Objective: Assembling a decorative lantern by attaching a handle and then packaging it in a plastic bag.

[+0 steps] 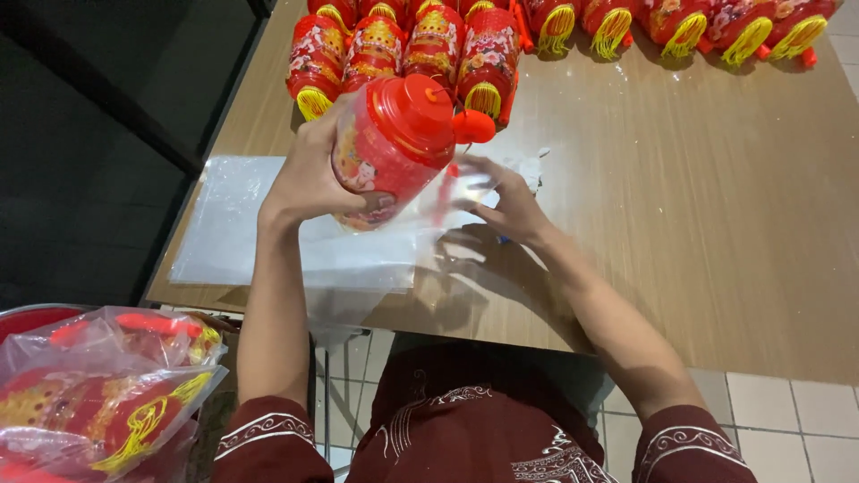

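Observation:
My left hand (309,174) grips a red lantern (394,148), a barrel shape with a red plastic cap and a printed picture on its side, held tilted above the table. My right hand (506,201) holds the mouth of a clear plastic bag (447,201) just under and beside the lantern. The lantern's lower end sits at or inside the bag's opening. A red knob sticks out from the lantern's cap towards the right.
A stack of clear plastic bags (233,224) lies on the wooden table (698,224) at its left edge. Several red lanterns with yellow tassels (403,49) line the far side. Bagged lanterns (98,394) fill a red bin at lower left.

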